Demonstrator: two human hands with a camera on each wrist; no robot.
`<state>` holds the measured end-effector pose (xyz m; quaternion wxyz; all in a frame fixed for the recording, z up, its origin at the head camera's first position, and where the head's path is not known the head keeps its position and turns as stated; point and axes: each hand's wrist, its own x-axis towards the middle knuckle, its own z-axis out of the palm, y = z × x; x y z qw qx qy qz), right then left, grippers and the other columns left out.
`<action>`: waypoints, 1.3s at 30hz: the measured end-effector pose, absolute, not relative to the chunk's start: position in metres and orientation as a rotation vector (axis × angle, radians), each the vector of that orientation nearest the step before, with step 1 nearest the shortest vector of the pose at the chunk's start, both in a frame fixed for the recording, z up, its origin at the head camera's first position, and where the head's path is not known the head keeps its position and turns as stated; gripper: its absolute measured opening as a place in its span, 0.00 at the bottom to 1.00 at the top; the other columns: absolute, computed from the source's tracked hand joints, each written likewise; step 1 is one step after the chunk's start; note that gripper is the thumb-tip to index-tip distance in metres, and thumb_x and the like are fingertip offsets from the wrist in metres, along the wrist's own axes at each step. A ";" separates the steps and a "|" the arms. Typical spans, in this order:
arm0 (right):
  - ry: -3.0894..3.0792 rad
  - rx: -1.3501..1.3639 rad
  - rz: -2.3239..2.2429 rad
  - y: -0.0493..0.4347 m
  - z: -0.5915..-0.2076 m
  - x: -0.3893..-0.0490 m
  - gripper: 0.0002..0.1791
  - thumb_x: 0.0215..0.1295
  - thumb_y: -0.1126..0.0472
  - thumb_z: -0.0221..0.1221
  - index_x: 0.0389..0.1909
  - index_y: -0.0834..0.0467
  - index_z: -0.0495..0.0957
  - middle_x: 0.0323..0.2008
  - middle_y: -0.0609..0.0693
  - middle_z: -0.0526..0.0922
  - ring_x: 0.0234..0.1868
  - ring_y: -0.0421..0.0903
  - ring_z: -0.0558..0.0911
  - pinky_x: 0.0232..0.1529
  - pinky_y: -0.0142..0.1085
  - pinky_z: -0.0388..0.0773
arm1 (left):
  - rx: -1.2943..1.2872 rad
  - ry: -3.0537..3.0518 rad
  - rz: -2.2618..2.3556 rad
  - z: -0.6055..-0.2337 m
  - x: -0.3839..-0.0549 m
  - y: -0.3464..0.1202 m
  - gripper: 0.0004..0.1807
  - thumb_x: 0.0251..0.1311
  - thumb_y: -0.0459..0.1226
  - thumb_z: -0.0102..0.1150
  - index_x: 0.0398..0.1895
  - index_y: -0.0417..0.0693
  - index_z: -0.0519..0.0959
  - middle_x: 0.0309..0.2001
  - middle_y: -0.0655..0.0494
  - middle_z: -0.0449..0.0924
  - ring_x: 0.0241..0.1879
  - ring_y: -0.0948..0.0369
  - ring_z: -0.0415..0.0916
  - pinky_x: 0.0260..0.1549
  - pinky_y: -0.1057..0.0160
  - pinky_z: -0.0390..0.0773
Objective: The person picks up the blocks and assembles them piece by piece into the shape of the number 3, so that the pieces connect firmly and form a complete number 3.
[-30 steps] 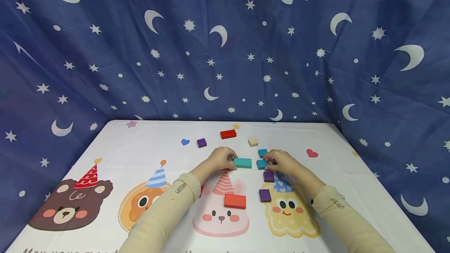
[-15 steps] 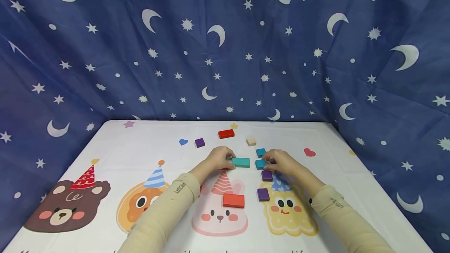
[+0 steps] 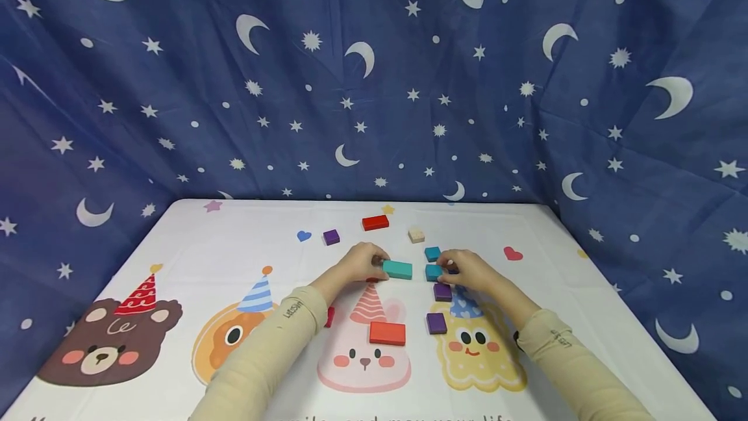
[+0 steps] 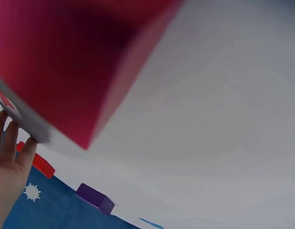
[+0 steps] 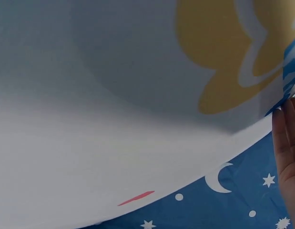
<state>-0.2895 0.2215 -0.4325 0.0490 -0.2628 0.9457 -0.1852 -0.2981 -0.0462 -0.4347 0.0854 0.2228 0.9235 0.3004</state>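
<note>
My left hand (image 3: 358, 264) pinches the left end of a teal rectangular block (image 3: 398, 270) on the table, thumb on the near side and fingers on the far side. Facing it from the right, my right hand (image 3: 469, 269) has thumb and fingertips around a small blue square block (image 3: 433, 273). A narrow gap separates the teal and blue blocks. Just behind is another blue square block (image 3: 432, 254), and a purple one (image 3: 442, 292) lies right in front of the right thumb. The left wrist view shows the left fingers (image 4: 9, 143), their grip hidden by a large, close red block (image 4: 76, 62).
Nearer me lie a red rectangular block (image 3: 387, 334) and a purple square (image 3: 436, 323). Farther back are a red block (image 3: 375, 223), a purple block (image 3: 331, 237) and a beige block (image 3: 417, 236). Another red piece (image 3: 330, 317) shows beside the left sleeve. A starry curtain (image 3: 374, 83) hangs behind the table.
The teal block has shifted slightly left with my left hand, and the gap between it and the blue block is a little wider. The head view has turned slightly.
</note>
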 end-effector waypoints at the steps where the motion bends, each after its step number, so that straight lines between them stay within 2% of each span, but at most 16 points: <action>1: 2.884 -0.801 -0.563 0.221 -0.432 -0.290 0.14 0.55 0.59 0.66 0.40 0.61 0.79 0.40 0.53 0.84 0.45 0.52 0.83 0.47 0.41 0.81 | 0.668 2.751 0.899 -0.434 -0.298 -0.046 0.18 0.48 0.37 0.71 0.44 0.42 0.83 0.43 0.51 0.84 0.41 0.59 0.73 0.52 0.56 0.74; 6: 2.886 -0.792 -0.539 0.219 -0.430 -0.290 0.14 0.54 0.59 0.67 0.39 0.61 0.80 0.37 0.52 0.84 0.41 0.48 0.82 0.45 0.40 0.81 | 0.698 2.769 0.909 -0.434 -0.297 -0.047 0.18 0.48 0.37 0.71 0.44 0.43 0.84 0.44 0.51 0.85 0.44 0.57 0.76 0.53 0.55 0.73; 12: 2.878 -0.773 -0.481 0.215 -0.426 -0.289 0.15 0.54 0.58 0.67 0.41 0.60 0.80 0.40 0.52 0.84 0.45 0.49 0.81 0.50 0.43 0.79 | 0.696 2.803 0.908 -0.434 -0.298 -0.051 0.19 0.48 0.38 0.71 0.44 0.42 0.84 0.44 0.50 0.85 0.49 0.53 0.77 0.56 0.53 0.72; 23: 2.904 -0.805 -0.524 0.198 -0.420 -0.287 0.15 0.54 0.58 0.67 0.40 0.62 0.80 0.40 0.53 0.84 0.44 0.49 0.81 0.49 0.43 0.79 | 0.635 2.815 0.929 -0.432 -0.294 -0.062 0.15 0.47 0.36 0.71 0.41 0.44 0.85 0.41 0.52 0.86 0.43 0.57 0.77 0.50 0.57 0.75; 30: 2.914 -0.891 -0.576 0.187 -0.422 -0.288 0.14 0.52 0.60 0.68 0.38 0.62 0.81 0.37 0.53 0.85 0.42 0.49 0.83 0.46 0.41 0.81 | 0.603 2.784 1.054 -0.435 -0.291 -0.074 0.15 0.46 0.34 0.72 0.40 0.43 0.85 0.42 0.52 0.86 0.48 0.55 0.79 0.52 0.56 0.77; 39: 2.900 -0.927 -0.644 0.176 -0.422 -0.289 0.15 0.52 0.61 0.68 0.40 0.63 0.81 0.39 0.54 0.85 0.43 0.50 0.82 0.48 0.43 0.80 | 0.645 2.776 1.143 -0.437 -0.290 -0.093 0.18 0.43 0.34 0.73 0.41 0.40 0.84 0.42 0.48 0.85 0.52 0.50 0.78 0.55 0.52 0.75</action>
